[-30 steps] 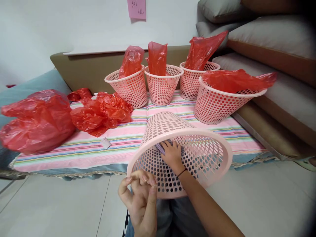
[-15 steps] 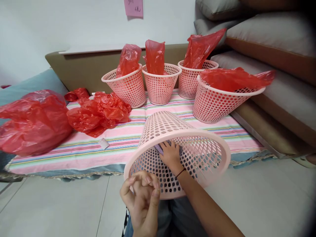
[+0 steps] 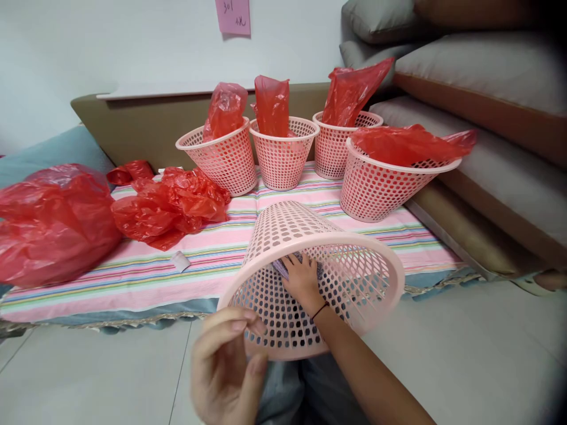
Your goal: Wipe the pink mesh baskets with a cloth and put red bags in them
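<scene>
A pink perforated basket (image 3: 381, 263) lies on its side, its mouth toward me and its base resting on the striped cloth (image 3: 146, 277). My right hand (image 3: 303, 282) reaches inside it, fingers pressed over a purple cloth (image 3: 280, 267) against the basket's inner wall. A thin dark band circles that wrist. My left hand (image 3: 224, 372) hovers low in front of the basket's near rim, thumb and fingertips pinched together; I cannot make out anything between them.
Several upright pink baskets (image 3: 283, 159) with red plastic bags stand at the back; one (image 3: 381, 192) leans at the right. Loose red bags (image 3: 170, 203) and a bulging one (image 3: 53, 224) lie left. A white scrap (image 3: 179, 260) lies on the cloth. Sofa cushions (image 3: 487, 112) rise on the right.
My left hand has dropped lower and to the left, its fingers still pinched. My right hand stays inside the basket on the cloth. The view has shifted slightly.
</scene>
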